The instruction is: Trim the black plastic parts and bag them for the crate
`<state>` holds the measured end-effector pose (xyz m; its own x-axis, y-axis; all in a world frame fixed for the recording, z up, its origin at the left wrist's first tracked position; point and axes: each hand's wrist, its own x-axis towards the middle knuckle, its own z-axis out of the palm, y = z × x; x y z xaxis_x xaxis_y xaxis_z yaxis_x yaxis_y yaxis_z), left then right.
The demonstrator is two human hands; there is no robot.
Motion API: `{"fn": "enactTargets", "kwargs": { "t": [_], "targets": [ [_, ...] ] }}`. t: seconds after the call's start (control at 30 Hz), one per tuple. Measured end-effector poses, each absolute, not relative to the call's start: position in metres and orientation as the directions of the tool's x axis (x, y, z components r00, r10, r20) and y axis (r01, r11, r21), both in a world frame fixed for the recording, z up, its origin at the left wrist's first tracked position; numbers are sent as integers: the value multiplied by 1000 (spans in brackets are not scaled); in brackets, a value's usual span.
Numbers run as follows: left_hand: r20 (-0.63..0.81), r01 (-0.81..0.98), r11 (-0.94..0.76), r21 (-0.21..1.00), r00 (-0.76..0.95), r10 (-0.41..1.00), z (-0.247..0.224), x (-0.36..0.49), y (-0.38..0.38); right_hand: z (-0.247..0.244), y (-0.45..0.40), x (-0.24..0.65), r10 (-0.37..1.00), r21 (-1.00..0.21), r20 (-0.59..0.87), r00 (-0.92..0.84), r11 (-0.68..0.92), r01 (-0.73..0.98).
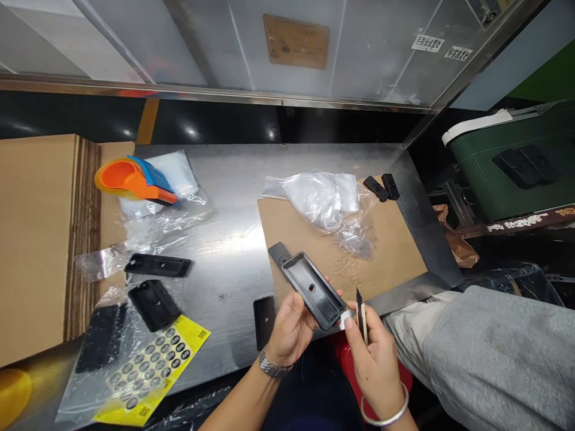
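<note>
Nearest the camera, at the lower edge, a right hand (pixel 375 365) with a smooth silver-coloured bangle (pixel 386 413) at its wrist is seen closed around a slim, pale-sided tool with a dark pointed tip (pixel 362 317). Beside its thumb a small white piece (pixel 345 319) is shown, whose nature cannot be told. By the left hand (pixel 294 329), on whose wrist a metal-link watch band (pixel 275 366) is worn, a black, rounded-rectangular shallow tray with a hole in its floor (pixel 309 287) is gripped along its sides, tilted, its hollow face turned up. The tray is held above the near edge of a brown cardboard sheet (pixel 395 239), just beside the tool; whether it is touched by the right hand cannot be told.

Behind the tray, a flat dark strip (pixel 277 254) is partly hidden. To its left, a black rectangular plate (pixel 264 323) is laid on the brushed steel table (pixel 224 227). On the sheet, a crumpled clear plastic bag with white contents (pixel 323 200) is spread, and two small black oblong pieces (pixel 376 188) are set at the far corner. Further left, two black plastic trays (pixel 157 265) are placed near a yellow-edged sheet of round stickers (pixel 193 335).
</note>
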<state>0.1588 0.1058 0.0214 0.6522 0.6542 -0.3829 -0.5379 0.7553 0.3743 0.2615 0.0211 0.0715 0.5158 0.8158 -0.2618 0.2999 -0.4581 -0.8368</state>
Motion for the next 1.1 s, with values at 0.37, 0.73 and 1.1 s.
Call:
{"fn": "enactTargets", "kwargs": {
  "t": [0.37,0.73,1.1],
  "targets": [
    [-328,-473,799,371,738,590,21,165,100,68,16,262,742,-902,-404,536,-421,-96],
    [-382,-237,740,629,735,560,6,167,95,43,3,272,658,-853,-508,556,-477,-214],
    [-426,538,123,834,486,763,-111,164,81,-65,-27,275,549,-792,-569,612,-567,-227]
  ]
}}
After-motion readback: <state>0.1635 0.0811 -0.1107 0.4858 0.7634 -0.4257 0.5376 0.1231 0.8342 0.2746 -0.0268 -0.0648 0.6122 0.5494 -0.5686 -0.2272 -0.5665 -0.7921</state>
